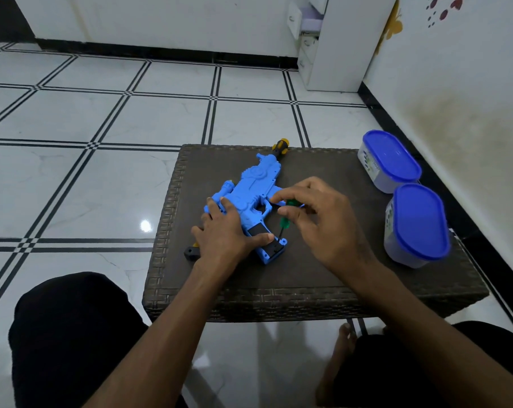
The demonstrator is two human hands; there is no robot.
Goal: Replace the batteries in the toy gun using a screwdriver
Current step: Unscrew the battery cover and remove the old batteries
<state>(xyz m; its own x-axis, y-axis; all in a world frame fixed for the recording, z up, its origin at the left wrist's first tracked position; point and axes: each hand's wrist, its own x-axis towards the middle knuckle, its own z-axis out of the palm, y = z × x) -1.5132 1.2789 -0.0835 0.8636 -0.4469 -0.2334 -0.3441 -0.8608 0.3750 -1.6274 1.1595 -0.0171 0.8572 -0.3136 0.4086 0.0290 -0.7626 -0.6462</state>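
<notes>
the blue toy gun (251, 198) lies flat on the dark woven table (308, 278), muzzle pointing away from the person, grip nearest the body. the left hand (223, 231) rests on the rear of the gun, fingers straight and spread, thumb laid along the black battery cover (264, 234) on the grip. the right hand (317, 213) pinches the green-handled screwdriver (286, 217) between thumb and fingertips, its dark shaft angled down to the lower corner of the cover.

step in hand, by judgement: working the cover screw. whether the tip is seated in the screw head cannot be told at this size.

procedure:
- keep the shaft in line with the screw axis; a slanted tip may slip out and chew the head.
- press down while turning.
- maintain the left-hand hold so the gun cannot rotate on the table.
- keep the thumb off the tip's path.

two blue-lidded containers (408, 198) stand at the table's right edge, well apart from the work.
</notes>
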